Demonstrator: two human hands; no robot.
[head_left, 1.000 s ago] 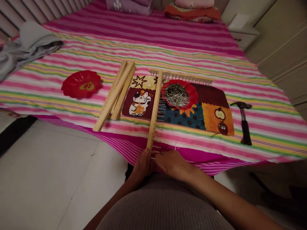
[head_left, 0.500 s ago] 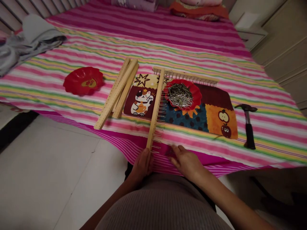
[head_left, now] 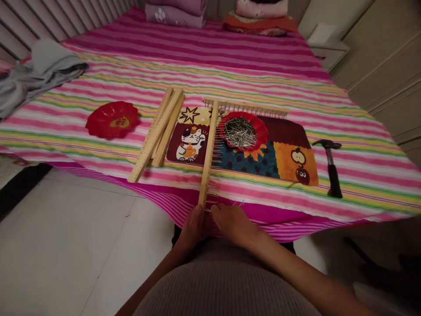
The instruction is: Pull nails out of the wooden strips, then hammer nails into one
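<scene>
Nails (head_left: 215, 163) of thin metal fill nearly all the long pale wooden strip (head_left: 208, 151) across the near edge of the striped bed (head_left: 296, 202); only its near end seems left. Left hand (head_left: 192, 228) and right hand (head_left: 232, 221) touch that end; their grips I cannot tell.

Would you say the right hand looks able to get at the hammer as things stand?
Probably yes: the hammer lies uncovered on the striped sheet, nothing between it and the right hand.
</scene>
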